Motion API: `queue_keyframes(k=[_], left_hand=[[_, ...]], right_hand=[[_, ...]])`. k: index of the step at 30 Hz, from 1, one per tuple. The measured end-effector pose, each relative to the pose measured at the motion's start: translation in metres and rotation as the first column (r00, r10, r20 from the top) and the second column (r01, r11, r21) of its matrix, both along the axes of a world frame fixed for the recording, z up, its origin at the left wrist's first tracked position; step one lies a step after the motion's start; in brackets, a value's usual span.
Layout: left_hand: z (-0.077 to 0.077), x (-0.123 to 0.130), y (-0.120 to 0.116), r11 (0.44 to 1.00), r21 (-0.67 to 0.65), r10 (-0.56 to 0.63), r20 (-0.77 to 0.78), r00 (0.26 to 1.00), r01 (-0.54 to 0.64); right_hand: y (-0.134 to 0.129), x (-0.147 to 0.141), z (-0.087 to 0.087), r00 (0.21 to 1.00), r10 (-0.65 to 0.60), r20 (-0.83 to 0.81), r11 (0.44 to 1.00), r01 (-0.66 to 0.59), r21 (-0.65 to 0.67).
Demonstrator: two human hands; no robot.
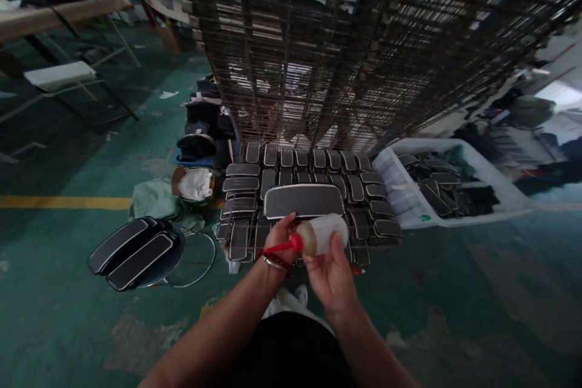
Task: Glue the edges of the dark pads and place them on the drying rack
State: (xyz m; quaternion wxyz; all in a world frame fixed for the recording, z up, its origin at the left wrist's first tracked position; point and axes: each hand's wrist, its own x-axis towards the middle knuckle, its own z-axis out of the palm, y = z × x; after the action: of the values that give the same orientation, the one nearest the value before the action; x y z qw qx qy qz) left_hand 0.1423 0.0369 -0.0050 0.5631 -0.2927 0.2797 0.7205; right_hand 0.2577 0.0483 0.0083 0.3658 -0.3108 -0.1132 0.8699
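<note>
Lying sideways in the curled fingers of the right hand (334, 276), the bottle (330, 235) partly hides the left hand (278, 234), whose grip I can't tell. Dark pads (304, 201), a rack (336, 30) and a white bin (391, 191) crowd around.

The right hand (335, 267) is gripping a white bottle (331, 233), its red nozzle (296, 242) pointing left across the left hand (279, 233) — which is resting by the near edge of a long dark panel (304, 201). Rows of smaller-looking panels (240, 185) are lying underneath. More are resting leftward on a round stool (179, 250) — while a white bin (394, 185) is standing rightward.
</note>
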Motion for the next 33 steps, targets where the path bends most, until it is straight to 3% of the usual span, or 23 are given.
queue_keyframes(k=[2, 5, 9, 11, 13, 15, 17, 20, 23, 26, 29, 33], left_hand=[[0.003, 0.006, 0.0, 0.993, 0.093, -0.077, -0.018, 0.997, 0.079], [0.001, 0.012, -0.003, 0.977, 0.179, -0.098, -0.09, 0.991, 0.113], [-0.026, 0.016, -0.027, 0.964, 0.253, -0.007, -0.269, 0.963, 0.078], [-0.048, 0.005, -0.051, 0.97, 0.197, -0.064, -0.347, 0.936, 0.139], [-0.066, -0.018, -0.076, 0.968, 0.023, -0.223, -0.368, 0.903, 0.248], [-0.074, -0.053, -0.095, 0.958, -0.128, -0.288, -0.386, 0.876, 0.258], [-0.066, -0.09, -0.102, 0.941, -0.159, -0.337, -0.443, 0.83, 0.298], [-0.03, -0.13, -0.091, 0.863, -0.103, -0.464, -0.546, 0.698, 0.494], [0.01, -0.139, -0.069, 0.773, -0.088, -0.525, -0.645, 0.555, 0.629], [0.036, -0.128, -0.05, 0.737, -0.13, -0.539, -0.704, 0.462, 0.663], [0.046, -0.116, -0.044, 0.765, -0.208, -0.565, -0.672, 0.479, 0.61], [0.056, -0.115, -0.054, 0.837, -0.084, -0.488, -0.563, 0.667, 0.541]], right_hand=[[0.002, -0.002, -0.002, 1.0, -0.009, -0.011, 0.999, 0.01, 0.037], [0.005, -0.001, -0.004, 1.0, -0.013, -0.011, 0.998, 0.014, 0.063], [0.013, 0.006, -0.001, 1.0, 0.011, 0.0, 0.998, -0.011, 0.063], [0.024, 0.012, 0.004, 0.997, 0.074, 0.019, 0.995, -0.075, 0.068], [0.038, 0.02, 0.011, 0.983, 0.176, 0.06, 0.982, -0.179, 0.061], [0.052, 0.026, 0.019, 0.952, 0.279, 0.124, 0.957, -0.286, 0.04], [0.063, 0.03, 0.028, 0.913, 0.362, 0.19, 0.929, -0.371, 0.013], [0.072, 0.025, 0.039, 0.843, 0.466, 0.271, 0.875, -0.484, 0.001], [0.071, 0.013, 0.043, 0.782, 0.549, 0.297, 0.815, -0.579, 0.019], [0.066, 0.001, 0.04, 0.755, 0.6, 0.266, 0.77, -0.635, 0.065], [0.064, -0.002, 0.039, 0.776, 0.582, 0.243, 0.778, -0.618, 0.111], [0.076, 0.008, 0.056, 0.897, 0.343, 0.279, 0.889, -0.406, 0.213]])
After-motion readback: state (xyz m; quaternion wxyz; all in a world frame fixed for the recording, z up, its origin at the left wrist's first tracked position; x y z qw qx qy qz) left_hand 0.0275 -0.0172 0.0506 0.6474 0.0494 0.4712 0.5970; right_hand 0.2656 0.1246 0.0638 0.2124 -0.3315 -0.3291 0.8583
